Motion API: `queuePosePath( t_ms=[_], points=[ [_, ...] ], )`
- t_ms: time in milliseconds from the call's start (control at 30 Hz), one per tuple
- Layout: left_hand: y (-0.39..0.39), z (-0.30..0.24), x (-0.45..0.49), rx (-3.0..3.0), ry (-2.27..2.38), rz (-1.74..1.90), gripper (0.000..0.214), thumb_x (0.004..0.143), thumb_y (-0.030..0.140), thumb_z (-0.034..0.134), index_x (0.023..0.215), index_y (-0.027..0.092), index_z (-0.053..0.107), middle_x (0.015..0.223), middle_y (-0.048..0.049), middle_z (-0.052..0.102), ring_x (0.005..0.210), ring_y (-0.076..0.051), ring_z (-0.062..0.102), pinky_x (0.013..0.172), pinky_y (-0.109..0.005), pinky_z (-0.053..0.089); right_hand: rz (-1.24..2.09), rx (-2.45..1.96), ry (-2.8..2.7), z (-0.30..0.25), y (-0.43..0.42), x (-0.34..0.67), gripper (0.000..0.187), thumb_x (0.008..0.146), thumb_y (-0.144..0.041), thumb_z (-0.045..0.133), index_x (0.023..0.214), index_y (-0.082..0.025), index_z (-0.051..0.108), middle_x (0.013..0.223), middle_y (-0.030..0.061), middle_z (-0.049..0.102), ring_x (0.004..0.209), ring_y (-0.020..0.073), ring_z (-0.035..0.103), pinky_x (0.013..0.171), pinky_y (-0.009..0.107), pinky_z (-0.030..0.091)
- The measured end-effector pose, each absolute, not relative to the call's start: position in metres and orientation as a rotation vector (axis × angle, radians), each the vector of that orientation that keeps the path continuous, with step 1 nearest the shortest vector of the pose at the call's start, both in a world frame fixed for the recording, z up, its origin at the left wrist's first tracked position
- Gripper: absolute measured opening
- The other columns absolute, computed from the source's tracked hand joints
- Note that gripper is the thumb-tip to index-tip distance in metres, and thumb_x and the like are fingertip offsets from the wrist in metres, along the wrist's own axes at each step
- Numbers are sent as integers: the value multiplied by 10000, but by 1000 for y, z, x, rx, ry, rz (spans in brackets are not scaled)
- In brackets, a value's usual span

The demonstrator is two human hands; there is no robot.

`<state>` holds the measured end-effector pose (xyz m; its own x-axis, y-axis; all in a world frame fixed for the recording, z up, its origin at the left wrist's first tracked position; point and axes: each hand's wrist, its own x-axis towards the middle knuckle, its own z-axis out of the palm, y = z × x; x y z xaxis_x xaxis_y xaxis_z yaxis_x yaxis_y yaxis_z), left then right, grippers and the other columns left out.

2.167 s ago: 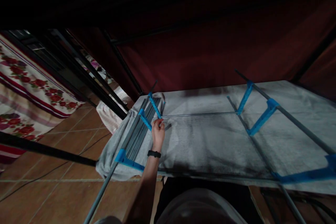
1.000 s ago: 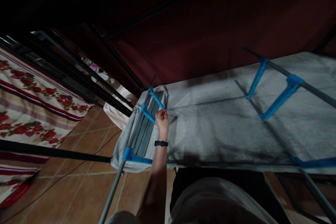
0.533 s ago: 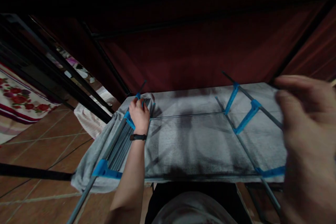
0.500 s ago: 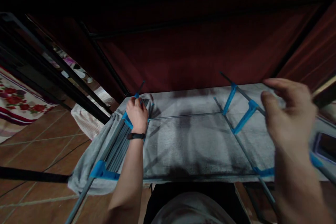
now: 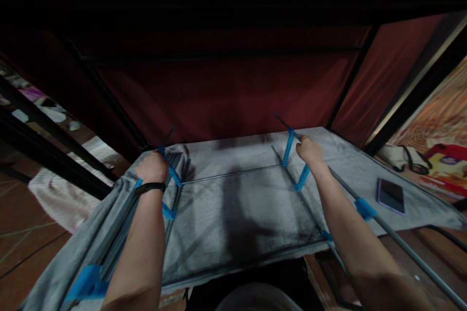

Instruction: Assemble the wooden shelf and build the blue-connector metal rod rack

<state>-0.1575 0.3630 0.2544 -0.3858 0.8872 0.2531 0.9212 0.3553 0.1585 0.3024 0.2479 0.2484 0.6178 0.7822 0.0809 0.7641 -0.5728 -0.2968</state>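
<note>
A folding rack of grey metal rods and blue plastic joints lies over a grey cloth (image 5: pixel 237 204) on a low surface. My left hand (image 5: pixel 152 167), with a black band at the wrist, is closed over the left grey rail (image 5: pixel 116 226) near a blue joint (image 5: pixel 172 173). On the other side, my right hand (image 5: pixel 310 150) is closed on the right grey rail (image 5: pixel 386 231), just behind two blue joints (image 5: pixel 289 146). A thin crossbar (image 5: pixel 229 175) runs between the two sides.
A dark phone (image 5: pixel 391 195) lies on the cloth at the right. Dark red fabric panels (image 5: pixel 226 92) on black poles stand close behind. Tiled floor with a pale cloth (image 5: pixel 62 189) is at the left; a bag and coloured items (image 5: pixel 441 165) are at the far right.
My right hand came into view and dropped onto the right rail. My left hand moved from the crossbar's end to grip the left rail. The view swung right, showing the phone.
</note>
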Motion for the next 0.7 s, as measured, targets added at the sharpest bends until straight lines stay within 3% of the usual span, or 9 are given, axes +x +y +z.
queuePosePath(
  t_ms=[233,700],
  points=[
    [361,254,-154,-1647,-2458,-480,342,856,99,421,1065,25,682,1059,-292,689,1049,-392,667,833,-489,510,108,-2583,-1357,256,255,305,498,922,-74,377,1388,-167,528,1232,208,658,1184,284,625,927,356,492],
    [358,251,-152,-1628,-2499,-482,363,882,131,404,1115,11,654,1102,-284,666,1072,-392,638,857,-493,485,27,-2600,-1369,249,259,306,434,933,-131,398,1324,-153,586,1167,209,676,1130,294,648,917,398,498]
  ],
)
